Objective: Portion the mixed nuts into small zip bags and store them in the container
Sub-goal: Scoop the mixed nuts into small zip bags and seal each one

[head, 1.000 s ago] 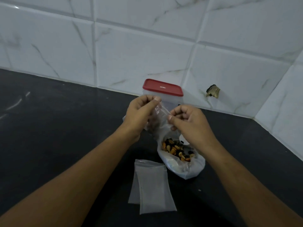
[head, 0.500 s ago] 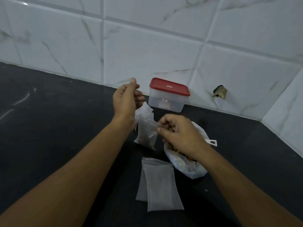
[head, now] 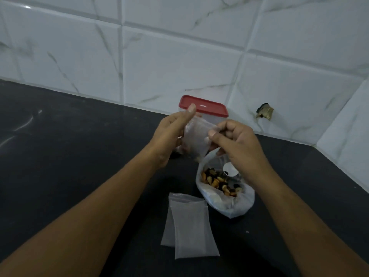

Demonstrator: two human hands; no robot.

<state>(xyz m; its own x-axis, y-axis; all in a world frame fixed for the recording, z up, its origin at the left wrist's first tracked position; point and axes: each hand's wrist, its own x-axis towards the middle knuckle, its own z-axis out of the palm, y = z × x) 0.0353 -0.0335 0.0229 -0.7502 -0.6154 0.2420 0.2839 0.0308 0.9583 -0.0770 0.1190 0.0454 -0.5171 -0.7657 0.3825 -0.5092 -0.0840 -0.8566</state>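
Note:
I hold a small clear zip bag (head: 196,139) up above the black counter, with a few nuts showing at its bottom corner. My left hand (head: 171,132) pinches its top left edge and my right hand (head: 234,139) pinches its top right edge. Below my right hand lies a larger open plastic bag of mixed nuts (head: 221,182) with a white scoop (head: 229,169) in it. Two flat zip bags (head: 189,224) lie overlapped on the counter in front. A clear container with a red lid (head: 203,106) stands closed against the wall behind my hands.
The black counter (head: 69,156) runs left and toward me. White marble-look tiles (head: 159,56) form the back wall and a side wall at the right corner. A broken hole (head: 265,111) shows in the tile right of the container.
My left hand had let go and lifted while the right held the small bag; now both hands grip the bag's top again, held higher in front of the container.

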